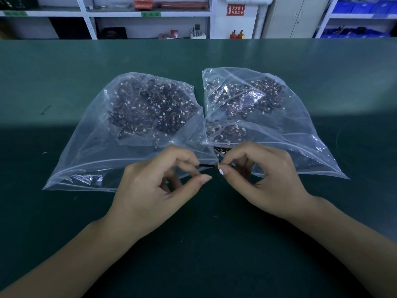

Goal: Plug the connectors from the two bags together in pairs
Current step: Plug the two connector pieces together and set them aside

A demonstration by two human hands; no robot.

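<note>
So there are two big clear plastic zip bags on the dark green counter (64,87), the left bag (103,147) and the right bag (300,134), each stuffed with a heap of tiny dark-wired connectors with white plugs. The bag mouths face the person and nearly touch at 6 o'clock of the pair. Both hands sit right at that meeting point. The left hand (159,190) has thumb and forefinger curled into a pinch, apparently on a thin dark lead, but it's too small to be sure. The right hand (268,175) pinches a little connector with a white plug and yellow-orange wire (220,170) between thumb and fingertip. My guess is they're lining up a pair to mate. The risk: these plugs are tiny, so a slightly skewed push could bend pins, or one could slip out and vanish back into a bag.
</note>
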